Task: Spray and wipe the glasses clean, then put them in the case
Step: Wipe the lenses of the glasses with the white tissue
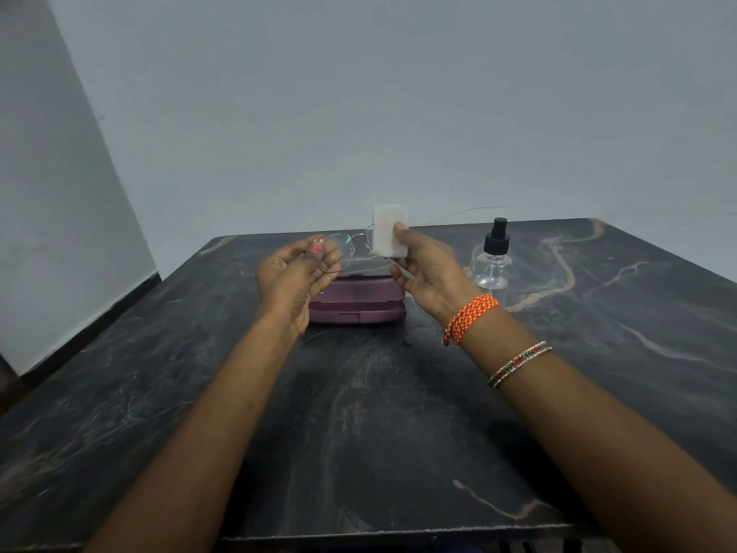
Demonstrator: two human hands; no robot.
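Thin-rimmed glasses (346,249) with clear lenses are held up in the air above the table. My left hand (293,273) pinches the left lens between thumb and fingers. My right hand (428,269) pinches a small white cloth (389,231) folded over the right lens, hiding it. Below the hands lies a closed purple glasses case (359,305) on the dark marble table (359,413). A clear spray bottle (494,259) with a black pump top stands to the right of the case.
The table's back edge meets a pale grey wall (359,93). A thin wire (470,211) runs along the back edge behind the bottle. My right wrist wears an orange thread band and a beaded bangle.
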